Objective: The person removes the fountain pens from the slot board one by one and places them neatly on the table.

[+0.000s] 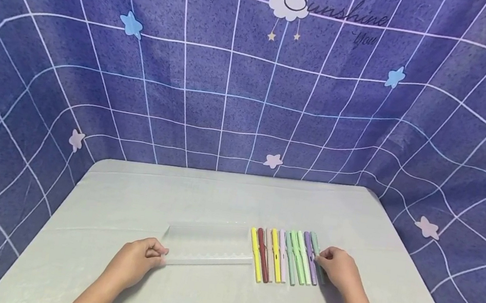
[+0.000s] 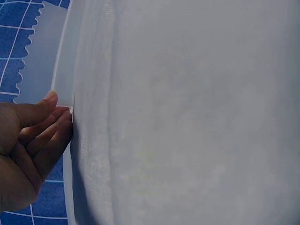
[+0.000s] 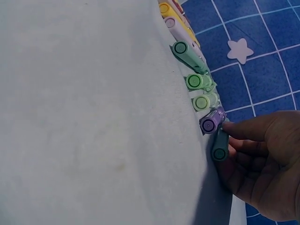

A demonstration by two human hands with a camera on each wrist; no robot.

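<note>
At the near-left corner of a translucent white pen rack with a scalloped edge, my left hand pinches the plastic between thumb and fingers. The left wrist view has the rack's notches running away from that hand. Just right of the rack lies a row of capped pens, from a yellow pen through a dark red pen to green ones. My right hand pinches the grey-green pen at the row's right end, beside a purple pen.
A pale cloth covers the table. Behind it and at both sides hangs a blue-purple grid curtain with stars and clouds. Light green pens lie farther along the row, close together.
</note>
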